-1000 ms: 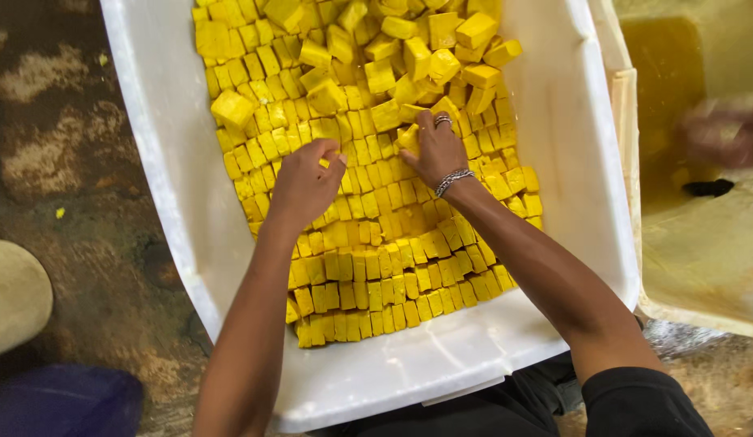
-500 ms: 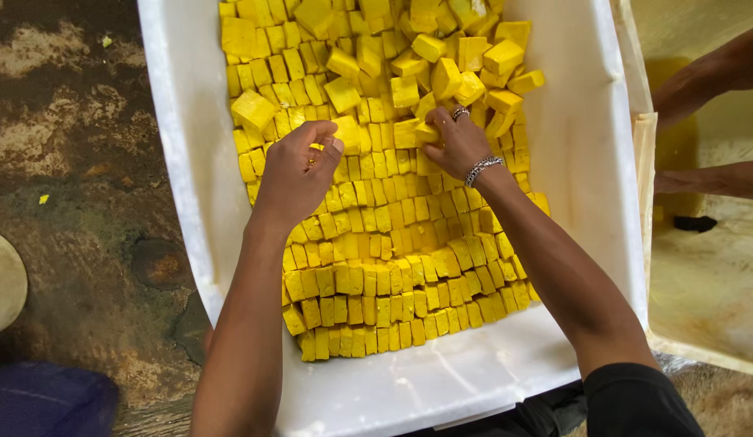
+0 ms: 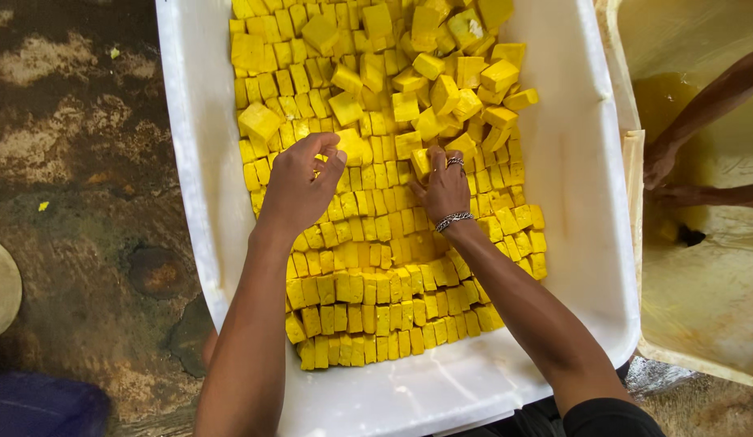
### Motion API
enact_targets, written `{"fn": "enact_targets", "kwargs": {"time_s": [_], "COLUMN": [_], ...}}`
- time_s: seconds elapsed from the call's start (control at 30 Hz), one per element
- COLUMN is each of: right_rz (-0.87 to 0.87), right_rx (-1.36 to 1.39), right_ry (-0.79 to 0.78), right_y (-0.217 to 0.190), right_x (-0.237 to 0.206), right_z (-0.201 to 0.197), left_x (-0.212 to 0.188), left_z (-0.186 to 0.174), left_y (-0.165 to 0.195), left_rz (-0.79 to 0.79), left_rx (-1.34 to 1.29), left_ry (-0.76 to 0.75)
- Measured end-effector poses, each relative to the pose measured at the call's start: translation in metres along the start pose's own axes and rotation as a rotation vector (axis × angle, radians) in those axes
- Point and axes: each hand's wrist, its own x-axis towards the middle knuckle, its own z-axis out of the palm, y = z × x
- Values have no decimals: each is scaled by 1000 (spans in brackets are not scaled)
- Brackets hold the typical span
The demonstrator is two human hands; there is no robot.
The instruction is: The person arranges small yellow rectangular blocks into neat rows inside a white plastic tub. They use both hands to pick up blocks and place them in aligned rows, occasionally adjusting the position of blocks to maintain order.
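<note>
Your left hand (image 3: 300, 188) is curled narrow over the packed rows of yellow cubes (image 3: 368, 267) toward the left wall of the white tub (image 3: 583, 202). A sliver of yellow shows between its fingertips, but I cannot tell whether you grip a cube or only press on one. Your right hand (image 3: 444, 188) lies flat and fairly open on the cubes in the middle of the tub, fingers touching a tilted cube at the near fringe of the loose heap (image 3: 441, 81); a ring and a chain bracelet (image 3: 453, 218) sit on it.

The rows fill the tub from its near end up to your hands; beyond them, toward the far end, the cubes lie tumbled and tilted on top of one another.

What could go wrong, as I judge it:
- The cubes look soft, so a hard pinch or a press with the flat hand may crumble corners.
- Pull one from the foot of the heap and those leaning above may slide down onto the tidy rows.
- Your bracelet hangs just over the rows and may snag or nick a cube.
- A sideways shove could buckle a row, since the cubes stand touching.

Beside the tub's right wall another person's hands (image 3: 664, 174) work in a yellowish tub (image 3: 716, 307).
</note>
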Motion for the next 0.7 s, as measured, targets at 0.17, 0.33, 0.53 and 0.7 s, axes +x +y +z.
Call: {"fn": "enact_targets", "kwargs": {"time_s": [0.17,0.33,0.53,0.7], "right_rz": [172,-112,-110,27], "right_rx": [279,383,23,258], "right_ry": [-30,214,101,144], "right_y": [5,-15,-31,-18], "right_x": [17,36,46,66], "right_z": [-17,-3,32,19], "left_x": [2,6,8,11], "left_z": [-6,-11,-21,-27], "left_y": [-2,-9,-12,-15], "left_rz": [42,47,19,-36], "left_rx": [-46,-78,-156,-256], "left_ry": [63,108,161,169]}}
